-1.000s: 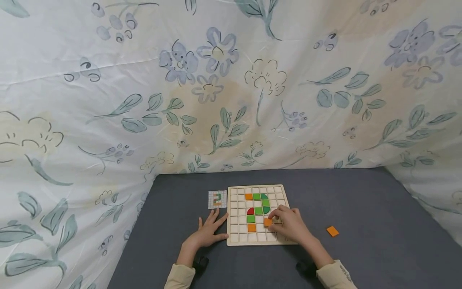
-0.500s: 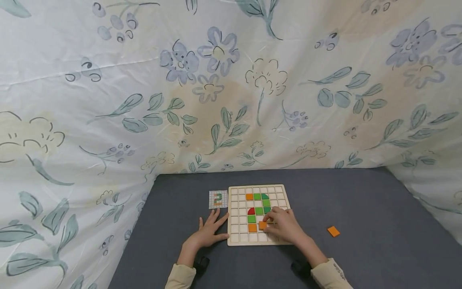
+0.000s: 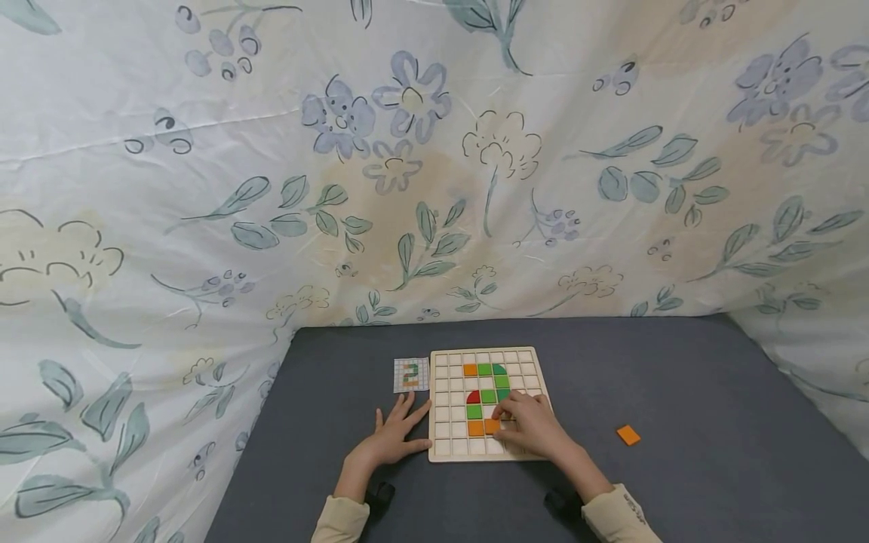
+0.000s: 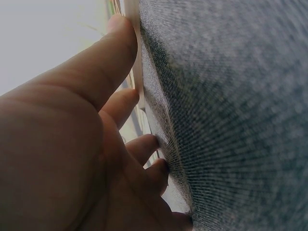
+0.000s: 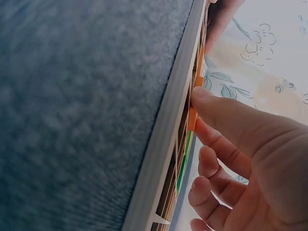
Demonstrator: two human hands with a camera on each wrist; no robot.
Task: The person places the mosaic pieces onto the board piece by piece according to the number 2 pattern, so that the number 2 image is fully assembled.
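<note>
A square wooden grid board [image 3: 448,445] lies on the dark table, with orange, green and red tiles set in its cells. My right hand [image 3: 534,426] pinches an orange square tile [image 3: 492,427] between thumb and index finger, right at the cell beside another orange tile [image 3: 475,428]. In the right wrist view the thumb and index finger meet the held orange tile [image 5: 193,119] at the board's surface. My left hand [image 3: 387,441] lies with fingers spread at the board's left edge. In the left wrist view its thumb [image 4: 118,43] rests against the board's side.
A small pattern card [image 3: 410,375] showing a coloured figure on a grid lies left of the board. One loose orange tile [image 3: 628,435] lies on the table to the right. Floral cloth [image 3: 434,188] hangs behind the table.
My right hand has moved left over the board with the orange tile and lowered it beside the other orange tile in that row. My left hand has stayed in place.
</note>
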